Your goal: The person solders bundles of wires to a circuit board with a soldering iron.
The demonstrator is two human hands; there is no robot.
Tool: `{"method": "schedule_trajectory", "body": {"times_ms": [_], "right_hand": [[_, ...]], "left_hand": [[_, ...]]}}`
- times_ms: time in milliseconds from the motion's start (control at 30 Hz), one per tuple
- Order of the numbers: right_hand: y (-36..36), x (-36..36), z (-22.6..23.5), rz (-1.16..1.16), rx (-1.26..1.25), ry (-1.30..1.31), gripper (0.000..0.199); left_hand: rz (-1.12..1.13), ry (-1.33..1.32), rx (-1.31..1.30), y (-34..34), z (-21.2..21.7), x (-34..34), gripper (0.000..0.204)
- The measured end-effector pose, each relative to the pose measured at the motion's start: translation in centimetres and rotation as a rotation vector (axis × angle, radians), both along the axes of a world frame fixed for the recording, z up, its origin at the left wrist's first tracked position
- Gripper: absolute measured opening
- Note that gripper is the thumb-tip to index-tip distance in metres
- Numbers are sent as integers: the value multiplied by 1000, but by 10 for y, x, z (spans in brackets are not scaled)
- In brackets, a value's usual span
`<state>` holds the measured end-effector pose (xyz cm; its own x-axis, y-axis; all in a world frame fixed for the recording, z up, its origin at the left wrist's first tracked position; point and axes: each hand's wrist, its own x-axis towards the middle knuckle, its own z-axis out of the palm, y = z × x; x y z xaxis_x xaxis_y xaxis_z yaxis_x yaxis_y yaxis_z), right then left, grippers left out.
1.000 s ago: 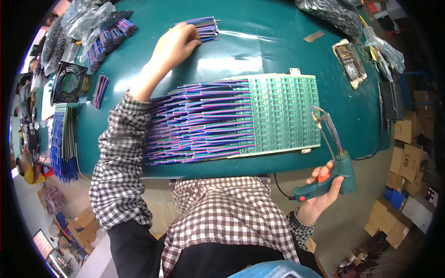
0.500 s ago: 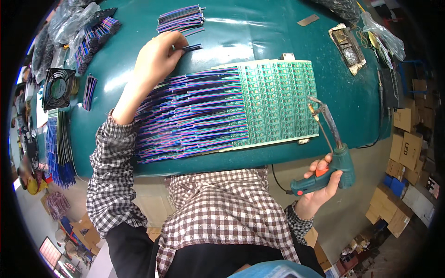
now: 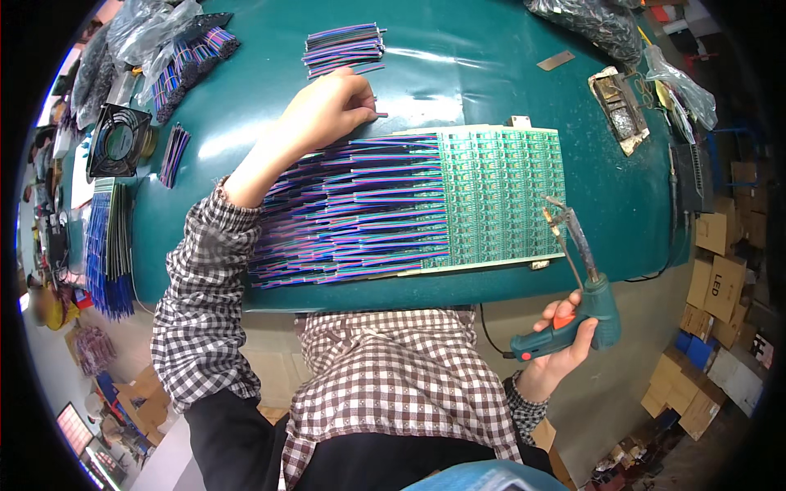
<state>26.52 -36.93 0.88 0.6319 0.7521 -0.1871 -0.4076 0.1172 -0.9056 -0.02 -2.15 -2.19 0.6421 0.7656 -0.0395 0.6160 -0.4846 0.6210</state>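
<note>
My left hand [image 3: 334,108] is pinched shut on a thin multicoloured wire lead [image 3: 381,115], whose tip pokes out past the fingertips; most of it is hidden by the hand. Just beyond lies a bundle of similar leads [image 3: 344,51]. Below that hand, a panel of green circuit boards [image 3: 501,196] lies on the bench, with rows of blue, pink and black wire leads [image 3: 344,214] across its left part. My right hand [image 3: 563,350] grips a dark green soldering gun [image 3: 604,315] by its handle, a finger at the red trigger. Its tip is raised near the panel's right edge.
A green mat [image 3: 270,41] covers the bench. On the left are a black fan [image 3: 120,141], a small wire bundle [image 3: 173,155] and more hanging leads [image 3: 108,250]. At the right lie a worn soldering tray [image 3: 618,110], a metal strip [image 3: 557,60] and plastic bags [image 3: 679,86].
The whole view has shifted slightly. My left hand has moved a little to the right, away from the loose bundle, with the lead in its fingers. My right hand still holds the soldering gun.
</note>
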Motion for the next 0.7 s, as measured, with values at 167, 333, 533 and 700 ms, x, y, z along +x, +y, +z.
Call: {"method": "schedule_trajectory", "body": {"times_ms": [167,333,533,700], "right_hand": [[-5,-2,-1,-15,-7,-17,53],[-17,-1,-1,-25,-11,5,57],[-16,-12,4,-11,-43,8,55],[-32,-16,5,79,-54,-16,57]], "left_hand": [[-116,-64,298,-4,-4,-7,16],[109,-314,55,-62,53,-9,12],[-224,-283,100,-150,63,12,31],[-276,-143,370,-184,28,22,40]]}}
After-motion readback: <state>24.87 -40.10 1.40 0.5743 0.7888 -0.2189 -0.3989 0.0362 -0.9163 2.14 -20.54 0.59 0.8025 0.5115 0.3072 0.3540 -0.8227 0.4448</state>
